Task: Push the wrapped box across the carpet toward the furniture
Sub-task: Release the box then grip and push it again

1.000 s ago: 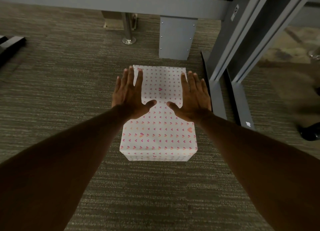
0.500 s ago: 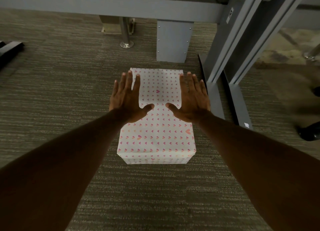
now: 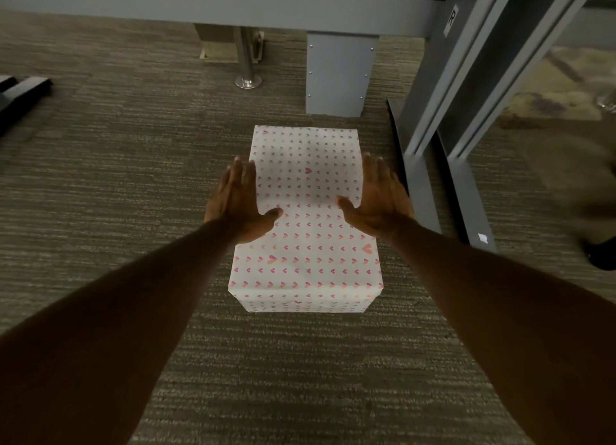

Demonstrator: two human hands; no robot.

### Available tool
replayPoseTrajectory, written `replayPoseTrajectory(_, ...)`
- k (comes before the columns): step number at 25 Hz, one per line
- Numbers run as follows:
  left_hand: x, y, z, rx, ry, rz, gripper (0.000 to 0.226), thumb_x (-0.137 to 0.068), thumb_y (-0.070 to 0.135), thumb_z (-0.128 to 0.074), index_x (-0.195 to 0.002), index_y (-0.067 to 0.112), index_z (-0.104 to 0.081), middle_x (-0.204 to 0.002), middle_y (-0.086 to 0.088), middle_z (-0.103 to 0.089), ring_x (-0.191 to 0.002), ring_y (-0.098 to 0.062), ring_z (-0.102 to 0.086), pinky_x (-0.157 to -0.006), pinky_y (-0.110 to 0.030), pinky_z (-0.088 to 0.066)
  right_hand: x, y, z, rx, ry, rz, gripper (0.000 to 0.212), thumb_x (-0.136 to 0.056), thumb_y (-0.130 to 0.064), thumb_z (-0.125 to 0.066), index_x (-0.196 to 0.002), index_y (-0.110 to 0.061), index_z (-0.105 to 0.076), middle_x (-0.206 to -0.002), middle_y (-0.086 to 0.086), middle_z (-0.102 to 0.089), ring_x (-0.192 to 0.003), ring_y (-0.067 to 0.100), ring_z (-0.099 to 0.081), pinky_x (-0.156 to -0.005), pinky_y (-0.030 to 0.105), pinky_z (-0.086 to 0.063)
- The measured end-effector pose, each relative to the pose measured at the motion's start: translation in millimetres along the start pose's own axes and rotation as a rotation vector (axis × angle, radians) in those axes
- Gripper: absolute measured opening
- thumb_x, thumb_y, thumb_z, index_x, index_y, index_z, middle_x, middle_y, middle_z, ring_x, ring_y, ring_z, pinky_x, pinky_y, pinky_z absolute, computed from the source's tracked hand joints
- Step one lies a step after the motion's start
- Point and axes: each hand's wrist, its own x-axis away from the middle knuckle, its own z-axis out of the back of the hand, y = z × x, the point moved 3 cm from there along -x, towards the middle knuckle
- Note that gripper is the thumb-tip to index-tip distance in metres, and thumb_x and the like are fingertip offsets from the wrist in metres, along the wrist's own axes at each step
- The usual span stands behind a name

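Lying at the far left edge of the carpet (image 3: 116, 184), a dark bar-shaped object (image 3: 23, 92) sits well apart from the work. Next comes the left hand (image 3: 238, 207), fingers straight and spread, its thumb over the box top and the palm along the left edge; that grip is apart, clamped on nothing — a flat hand suits shoving rather than lifting, though whether it actually touches the paper I cannot tell. Between the hands, the wrapped box (image 3: 308, 244) rests on the carpet, its long axis pointing at the grey furniture leg (image 3: 338, 74) just beyond its far end, so the push looks nearly finished. The right hand (image 3: 378, 199) mirrors the left along the right edge, equally spread and holding nothing. Placing one hand on each side probably keeps the box from swinging toward the slanted grey frame (image 3: 443, 87) standing close on the right.
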Motion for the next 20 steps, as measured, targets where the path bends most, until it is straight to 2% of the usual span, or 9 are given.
replayPoseTrajectory(2,1,-8,-6,0.073,-0.027,0.052,0.094,-0.079,0.054,-0.065,-0.151,0.014,-0.021,-0.155,-0.016,-0.026,-0.143,-0.037,-0.025,-0.11,-0.051,-0.033,-1,6,-7,-0.137,-0.031,-0.069,0.084,-0.092,-0.055,-0.059,-0.159,-0.015,-0.028,-0.161,0.016,-0.04,-0.148,0.038,-0.04,-0.117,0.051,-0.042)
replayPoseTrajectory(4,2,-16,-15,0.148,-0.099,0.141,0.082,-0.083,0.049,-0.065,-0.148,0.013,-0.03,-0.15,-0.018,-0.035,-0.136,-0.037,-0.037,-0.106,-0.052,-0.041,-1,12,-16,-0.259,-0.046,-0.112,0.066,-0.094,-0.047,-0.061,-0.149,-0.014,-0.045,-0.148,0.012,-0.055,-0.136,0.034,-0.054,-0.101,0.04,-0.054)
replayPoseTrajectory(6,4,-23,-23,0.26,-0.15,0.253,0.067,-0.089,0.043,-0.059,-0.146,0.014,-0.037,-0.147,-0.019,-0.042,-0.115,-0.032,-0.056,-0.083,-0.046,-0.055,0,19,-23,-0.341,-0.04,-0.165,0.054,-0.095,-0.038,-0.064,-0.14,-0.011,-0.056,-0.139,0.011,-0.063,-0.125,0.03,-0.063,-0.08,0.023,-0.055)
replayPoseTrajectory(8,4,-26,-25,0.327,-0.112,0.329,0.048,-0.096,0.033,-0.052,-0.138,0.012,-0.048,-0.134,-0.018,-0.055,-0.079,-0.018,-0.058,-0.052,-0.026,-0.045,0,27,-30,-0.405,-0.047,-0.232,0.049,-0.095,-0.033,-0.066,-0.138,-0.008,-0.061,-0.135,0.012,-0.066,-0.117,0.027,-0.067,-0.077,0.024,-0.057)
replayPoseTrajectory(10,2,-30,-27,0.385,-0.066,0.394,0.036,-0.098,0.025,-0.048,-0.129,0.01,-0.057,-0.121,-0.016,-0.063,-0.07,-0.016,-0.055,-0.047,-0.024,-0.039,-2,32,-35,-0.496,-0.058,-0.304,0.046,-0.095,-0.029,-0.068,-0.135,-0.006,-0.064,-0.13,0.013,-0.069,-0.099,0.02,-0.068,-0.065,0.02,-0.055)
replayPoseTrajectory(12,-1,-34,-30,0.486,-0.038,0.462,0.027,-0.097,0.022,-0.05,-0.117,0.01,-0.063,-0.111,-0.016,-0.066,-0.076,-0.022,-0.062,-0.053,-0.029,-0.048,-4,37,-38,-0.579,-0.069,-0.361,0.041,-0.094,-0.029,-0.071,-0.127,-0.005,-0.069,-0.124,0.013,-0.072,-0.084,0.015,-0.065,-0.056,0.016,-0.049)
replayPoseTrajectory(14,-3,-37,-31,0.562,-0.028,0.514,0.014,-0.095,0.021,-0.053,-0.098,0.013,-0.064,-0.103,-0.015,-0.067,-0.079,-0.023,-0.064,-0.058,-0.031,-0.051,-5,43,-41,-0.668,-0.071,-0.423,0.036,-0.091,-0.029,-0.073,-0.118,-0.006,-0.071,-0.12,0.012,-0.073,-0.077,0.013,-0.065,-0.059,0.019,-0.052)
replayPoseTrajectory(16,-5,-39,-33,0.629,-0.036,0.546,0.012,-0.094,0.018,-0.056,-0.082,0.016,-0.06,-0.098,-0.014,-0.067,-0.074,-0.021,-0.062,-0.056,-0.03,-0.049,-4,47,-42,-0.759,-0.077,-0.487,0.035,-0.089,-0.029,-0.075,-0.116,-0.007,-0.072,-0.119,0.012,-0.073,-0.087,0.019,-0.071,-0.07,0.028,-0.061)
replayPoseTrajectory(20,-11,-41,-34,0.733,-0.066,0.597,0.016,-0.093,0.013,-0.057,-0.077,0.017,-0.061,-0.095,-0.014,-0.066,-0.078,-0.024,-0.063,-0.063,-0.034,-0.053,-5,52,-46,-0.908,-0.104,-0.547,0.034,-0.087,-0.024,-0.079,-0.115,-0.007,-0.073,-0.121,0.014,-0.074,-0.104,0.028,-0.074,-0.09,0.042,-0.063)
